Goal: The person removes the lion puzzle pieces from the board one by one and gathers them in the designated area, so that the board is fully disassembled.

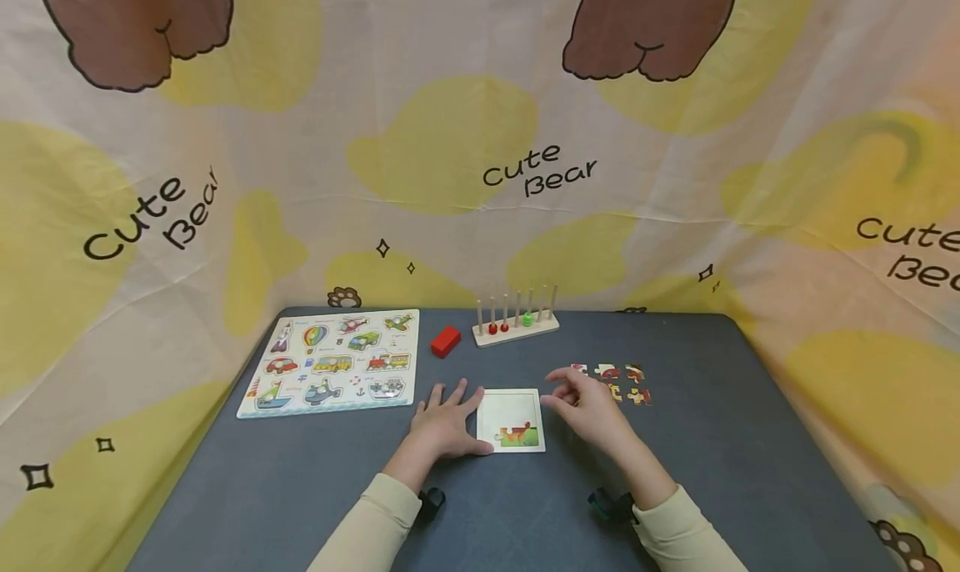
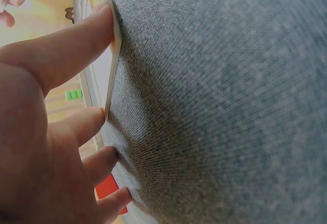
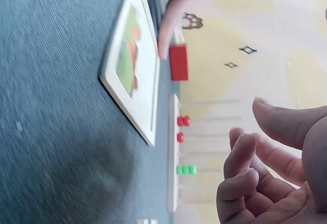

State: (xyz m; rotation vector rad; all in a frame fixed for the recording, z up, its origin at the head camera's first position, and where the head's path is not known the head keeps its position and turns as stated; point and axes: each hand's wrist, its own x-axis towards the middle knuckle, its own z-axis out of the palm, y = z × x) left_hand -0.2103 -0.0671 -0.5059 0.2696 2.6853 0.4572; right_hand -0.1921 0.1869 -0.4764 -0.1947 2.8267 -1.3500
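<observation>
A small white-framed puzzle board (image 1: 495,409) lies on the dark table. Several joined pieces (image 1: 519,434) fill its lower right part, with an orange figure on green. My left hand (image 1: 444,423) is spread at the board's left side. Its thumb touches the near left corner and its index finger the far left one, as the left wrist view also shows. My right hand (image 1: 592,405) hovers just right of the board, fingers loosely bent and thumb apart, with nothing between them. Behind it several loose jigsaw pieces (image 1: 607,372) lie on the table, partly hidden by the hand.
A large picture board of vehicles (image 1: 300,380) lies at the left. Behind the small board are a red block (image 1: 446,341) and a wooden peg rack (image 1: 517,330) with red and green beads. A printed cloth (image 1: 435,147) hangs at the table's back.
</observation>
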